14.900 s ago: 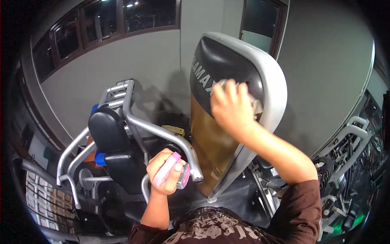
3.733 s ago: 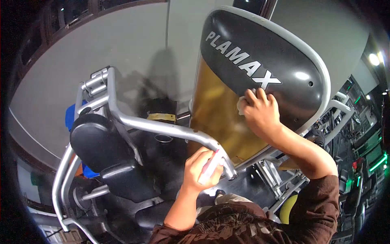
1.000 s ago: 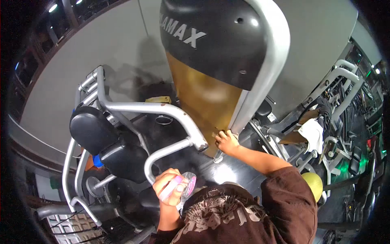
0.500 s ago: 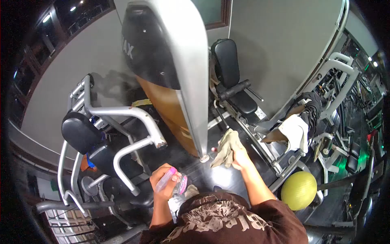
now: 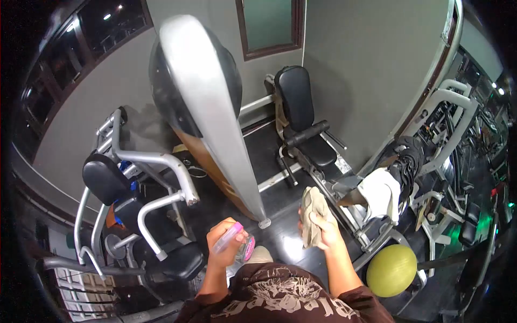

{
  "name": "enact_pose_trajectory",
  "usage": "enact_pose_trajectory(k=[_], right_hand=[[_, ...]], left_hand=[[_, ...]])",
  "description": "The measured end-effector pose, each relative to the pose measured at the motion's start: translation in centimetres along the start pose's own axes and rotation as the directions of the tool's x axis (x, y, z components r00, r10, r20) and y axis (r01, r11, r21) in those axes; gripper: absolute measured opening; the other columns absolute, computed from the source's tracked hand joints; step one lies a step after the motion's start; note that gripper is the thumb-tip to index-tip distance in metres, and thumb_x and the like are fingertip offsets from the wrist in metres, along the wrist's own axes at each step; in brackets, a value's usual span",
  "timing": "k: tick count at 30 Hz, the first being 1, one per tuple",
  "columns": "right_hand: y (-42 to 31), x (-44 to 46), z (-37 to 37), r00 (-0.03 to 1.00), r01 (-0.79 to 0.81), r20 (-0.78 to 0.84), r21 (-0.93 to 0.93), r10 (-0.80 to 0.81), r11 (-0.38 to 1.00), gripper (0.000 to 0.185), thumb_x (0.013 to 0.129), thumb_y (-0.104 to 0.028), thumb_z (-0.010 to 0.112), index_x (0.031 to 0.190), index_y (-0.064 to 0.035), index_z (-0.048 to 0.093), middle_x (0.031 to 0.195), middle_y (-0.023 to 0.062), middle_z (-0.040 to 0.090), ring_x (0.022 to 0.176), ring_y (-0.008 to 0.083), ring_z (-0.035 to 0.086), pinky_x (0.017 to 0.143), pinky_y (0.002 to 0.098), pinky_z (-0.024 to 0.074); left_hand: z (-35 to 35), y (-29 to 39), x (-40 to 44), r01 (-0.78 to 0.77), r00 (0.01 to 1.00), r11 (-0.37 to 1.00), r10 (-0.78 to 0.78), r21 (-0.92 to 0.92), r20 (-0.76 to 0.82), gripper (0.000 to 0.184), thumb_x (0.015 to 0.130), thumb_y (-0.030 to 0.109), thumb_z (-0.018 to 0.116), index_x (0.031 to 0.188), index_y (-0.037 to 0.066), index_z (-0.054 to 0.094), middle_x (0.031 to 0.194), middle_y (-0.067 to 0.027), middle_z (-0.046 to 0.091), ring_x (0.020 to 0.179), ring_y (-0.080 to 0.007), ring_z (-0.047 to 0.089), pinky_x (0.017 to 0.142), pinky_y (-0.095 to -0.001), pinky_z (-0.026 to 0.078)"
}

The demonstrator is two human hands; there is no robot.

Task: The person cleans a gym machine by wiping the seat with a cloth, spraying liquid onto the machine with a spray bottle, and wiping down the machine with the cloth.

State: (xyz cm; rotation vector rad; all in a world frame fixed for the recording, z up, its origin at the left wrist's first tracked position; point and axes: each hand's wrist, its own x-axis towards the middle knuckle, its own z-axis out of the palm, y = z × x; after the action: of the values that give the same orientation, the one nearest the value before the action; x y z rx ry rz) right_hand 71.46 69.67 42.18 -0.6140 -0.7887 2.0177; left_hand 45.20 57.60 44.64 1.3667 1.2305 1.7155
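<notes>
A: What is held in the left hand (image 5: 226,243)?

B: A clear spray bottle (image 5: 249,249) with pink parts is held there. Its upper part is wrapped by curled fingers, and it is carried in front of the brown printed shirt (image 5: 283,293), tilted.

A: And by the right hand (image 5: 327,231)?

B: A crumpled tan cloth (image 5: 311,212) is gripped, with the thumb laid across its near face. The other fingers are mostly hidden behind it, so their exact bend cannot be told. The cloth is held up above the dark floor (image 5: 283,229), apart from the bottle.

A: Is any equipment touched?

B: Both hands are seen apart from it. The tall silver-edged machine cover (image 5: 207,91) is seen ahead, its foot placed between the two hands in the view.

A: What is seen to the sides?

B: On the left, a machine with a black padded backrest (image 5: 106,175) is framed by silver bars. Beyond the cloth, a second black backrest (image 5: 296,97) is seen near the wall. On the right, a white cloth (image 5: 381,195) is draped over equipment, above a yellow-green exercise ball (image 5: 392,271).
</notes>
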Motion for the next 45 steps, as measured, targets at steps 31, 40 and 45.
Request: enact_pose_trajectory(k=[31, 40, 45], right_hand=[[-7.7, 22.7, 2.5, 0.939, 0.002, 0.338, -0.177, 0.059, 0.984, 0.049, 0.094, -0.006, 0.070, 0.139, 0.0015, 0.053, 0.114, 0.0077, 0.065, 0.102, 0.0150, 0.063, 0.086, 0.0296, 0.0531], [-9.0, 29.3, 7.1, 0.831, 0.380, 0.535, -0.343, -0.154, 0.859, 0.046, 0.105, -0.016, 0.059, 0.146, 0.0012, 0.046, 0.140, 0.0120, 0.058, 0.132, 0.0204, 0.054, 0.114, 0.0367, 0.0398], [-13.2, 29.8, 12.0, 0.647, 0.698, 0.650, -0.292, -0.400, 0.654, 0.039, 0.101, -0.006, 0.063, 0.137, 0.0011, 0.049, 0.133, 0.0169, 0.062, 0.121, 0.0230, 0.062, 0.103, 0.0362, 0.0490]], left_hand=[[4.1, 4.1, 18.3, -0.145, 0.989, 0.952, 0.145, 0.270, 0.018, 0.019, 0.080, 0.003, 0.074, 0.094, 0.000, 0.061, 0.084, -0.0129, 0.068, 0.077, -0.0257, 0.068, 0.072, -0.0357, 0.055], [5.8, 5.6, 18.1, -0.123, 0.941, 0.886, 0.247, 0.447, -0.232, 0.017, 0.073, -0.007, 0.072, 0.086, -0.003, 0.063, 0.082, -0.0140, 0.068, 0.071, -0.0245, 0.066, 0.068, -0.0336, 0.055], [7.6, 5.3, 19.3, -0.144, 0.853, 0.862, 0.357, 0.487, -0.380, 0.018, 0.084, 0.009, 0.075, 0.088, -0.003, 0.064, 0.078, -0.0122, 0.067, 0.068, -0.0207, 0.066, 0.064, -0.0322, 0.054]])
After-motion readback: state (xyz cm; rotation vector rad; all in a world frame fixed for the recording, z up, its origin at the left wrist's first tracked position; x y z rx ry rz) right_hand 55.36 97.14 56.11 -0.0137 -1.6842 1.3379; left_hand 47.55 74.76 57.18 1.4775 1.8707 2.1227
